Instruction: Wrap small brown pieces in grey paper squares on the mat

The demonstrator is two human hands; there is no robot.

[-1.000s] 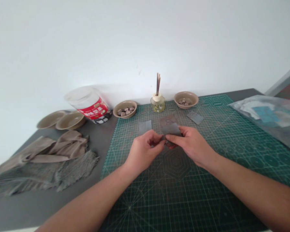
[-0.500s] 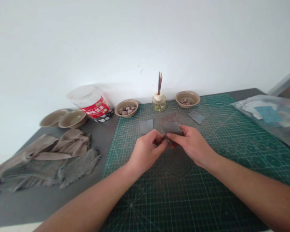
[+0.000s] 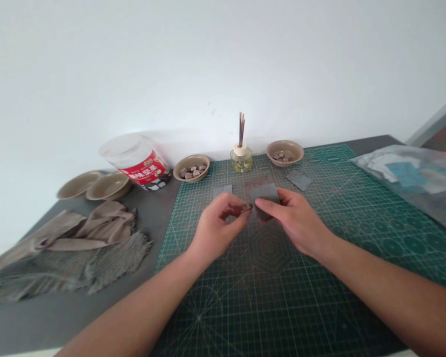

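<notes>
My right hand (image 3: 295, 220) grips a grey rectangular piece (image 3: 266, 193), thumb on its near face. Just left of it, my left hand (image 3: 219, 223) pinches a small dark object (image 3: 248, 207) between thumb and fingertips; its kind is too small to tell. A second grey piece (image 3: 223, 189) lies on the green cutting mat (image 3: 312, 307), partly hidden behind my left hand. Another grey rectangle (image 3: 299, 180) rests on the mat beyond my right hand. Brownish dust or residue (image 3: 255, 182) shows on the mat behind the held piece.
Along the wall stand a bowl of stones (image 3: 192, 168), a reed diffuser (image 3: 241, 157) and another bowl with stones (image 3: 285, 152). At left are a red-labelled tub (image 3: 144, 168), two joined bowls (image 3: 109, 186) and crumpled cloths (image 3: 78, 258). A plastic bag (image 3: 423, 178) lies at right.
My left hand has drawn slightly left, away from the grey piece, with the small dark object in its fingertips. My right hand still holds the piece. The view has shifted a little.
</notes>
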